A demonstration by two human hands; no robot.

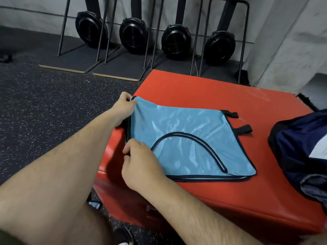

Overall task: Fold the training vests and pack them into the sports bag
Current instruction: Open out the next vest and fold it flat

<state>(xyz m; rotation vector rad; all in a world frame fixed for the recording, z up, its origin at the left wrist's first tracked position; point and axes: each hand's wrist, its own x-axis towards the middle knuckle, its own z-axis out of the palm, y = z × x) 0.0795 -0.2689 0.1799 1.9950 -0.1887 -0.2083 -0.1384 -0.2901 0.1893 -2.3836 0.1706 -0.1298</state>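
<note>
My bare forearms fill the near foreground. Out from them, the right grip [141, 163] pinches the near left edge of the blue training vest [187, 138], thumb and fingertips closed on the dark binding. The left grip [126, 106] pinches the far left corner, raised a little off the bench [203, 85]. The vest lies on this red padded bench, and the stacked hems along its near side suggest it is already doubled. A curved armhole binding lies on top and two black tabs stick out at the far right. I judge the step in hand to be the next fold, carrying this left edge over to the right. To do it well I should lift both corners together, hold the edge taut between them, and land it square on the right hem so the slick mesh does not slide. The left edge sits right at the bench's lip, above the speckled floor [44, 112]. Bare red surface lies beyond the vest, and the navy sports bag [300, 142], seemingly open, sits to the right, near but apart.
</note>
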